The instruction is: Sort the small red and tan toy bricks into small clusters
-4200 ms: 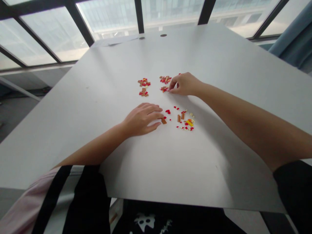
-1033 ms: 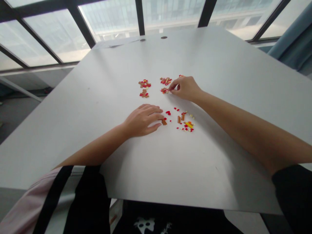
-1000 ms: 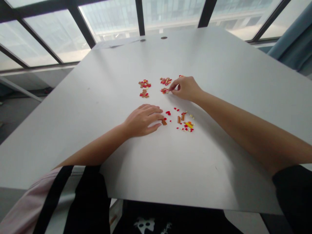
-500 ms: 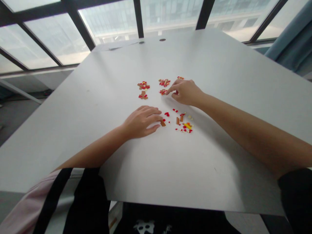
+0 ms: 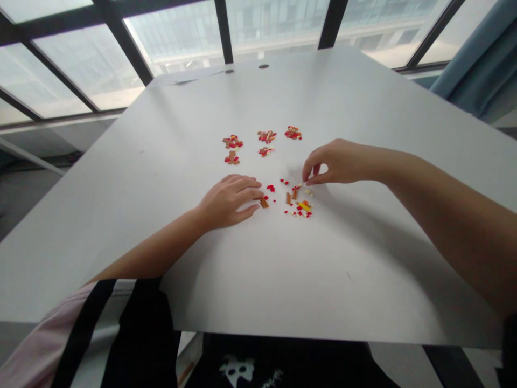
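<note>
Many tiny bricks (image 5: pixel 298 202) lie scattered on the grey table (image 5: pixel 283 280), between both hands. Right hand (image 5: pixel 337 161) hovers just above them, thumb and forefinger narrowed to a pinch; whether it holds a piece, cannot tell. Left hand (image 5: pixel 228 198) rests flat, fingers spread, touching a brown brick (image 5: pixel 264 202). Pieces look light, rigid, slippery, easily flicked away; pinch each by its side walls. Sorted piles (image 5: pixel 262 141) sit farther back.

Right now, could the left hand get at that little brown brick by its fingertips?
Probably yes: the left hand lies flat on the table, fingertips right beside the brown brick, and nothing lies between them.
</note>
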Action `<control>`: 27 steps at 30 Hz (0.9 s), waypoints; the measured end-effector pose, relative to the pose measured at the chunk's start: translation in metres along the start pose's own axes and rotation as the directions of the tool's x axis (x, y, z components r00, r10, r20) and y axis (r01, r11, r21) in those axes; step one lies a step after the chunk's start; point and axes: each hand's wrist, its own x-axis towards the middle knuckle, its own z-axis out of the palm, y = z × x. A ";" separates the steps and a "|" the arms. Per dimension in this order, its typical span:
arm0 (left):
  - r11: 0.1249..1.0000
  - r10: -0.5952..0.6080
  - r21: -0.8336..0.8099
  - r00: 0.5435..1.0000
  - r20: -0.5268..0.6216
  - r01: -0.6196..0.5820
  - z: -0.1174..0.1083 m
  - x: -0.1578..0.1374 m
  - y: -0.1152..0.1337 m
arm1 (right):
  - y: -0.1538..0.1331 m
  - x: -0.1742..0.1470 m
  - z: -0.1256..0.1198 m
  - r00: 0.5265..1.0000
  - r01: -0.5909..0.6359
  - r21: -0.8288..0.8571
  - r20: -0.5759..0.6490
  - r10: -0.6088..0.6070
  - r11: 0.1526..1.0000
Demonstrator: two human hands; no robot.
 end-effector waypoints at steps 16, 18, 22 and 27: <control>1.000 -0.018 0.007 0.999 0.030 0.018 0.001 0.001 0.000 | -0.035 0.007 0.010 0.998 0.069 -0.020 0.007 -0.069 0.997; 1.000 -0.014 0.011 1.000 0.026 0.014 0.000 0.001 0.000 | -0.036 0.007 0.011 0.998 0.070 -0.039 0.000 -0.070 0.997; 1.000 -0.013 0.009 0.999 0.031 0.012 -0.001 0.000 -0.001 | -0.032 0.007 0.009 0.998 0.062 -0.038 0.010 -0.062 0.997; 0.999 -0.051 -0.015 0.997 0.061 0.052 -0.001 0.000 -0.001 | -0.026 0.002 0.000 0.999 0.039 -0.015 -0.018 -0.039 0.999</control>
